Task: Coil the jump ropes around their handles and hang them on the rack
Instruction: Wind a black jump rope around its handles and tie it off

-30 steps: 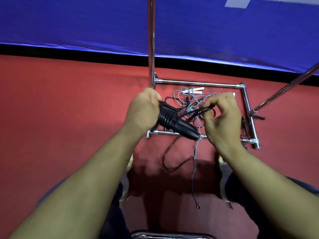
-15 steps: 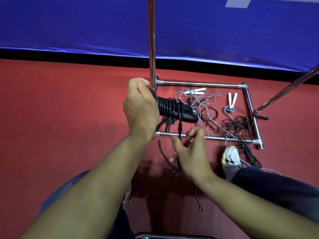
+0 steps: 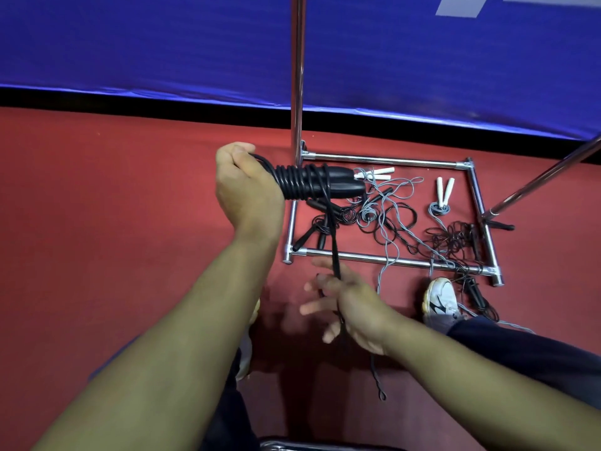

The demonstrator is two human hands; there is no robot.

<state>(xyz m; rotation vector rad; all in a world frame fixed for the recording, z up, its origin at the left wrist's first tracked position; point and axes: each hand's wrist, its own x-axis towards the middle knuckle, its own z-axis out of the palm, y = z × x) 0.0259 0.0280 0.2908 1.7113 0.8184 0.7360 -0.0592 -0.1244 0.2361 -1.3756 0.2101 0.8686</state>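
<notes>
A: How many ropes?

B: One black jump rope [image 3: 305, 185] is in hand. A tangle of ropes [image 3: 390, 216] lies inside the chrome rack base [image 3: 383, 258] on the red floor [image 3: 113, 206], two with white handles; the black ones are too knotted to count.

A: And the hands?

B: The left hand [image 3: 244, 187] grips the paired black handles, smooth and rounded, wrapped in glossy coils. The right hand [image 3: 351, 307] (blurred) has spread fingers, with the loose cord running across it.
</notes>
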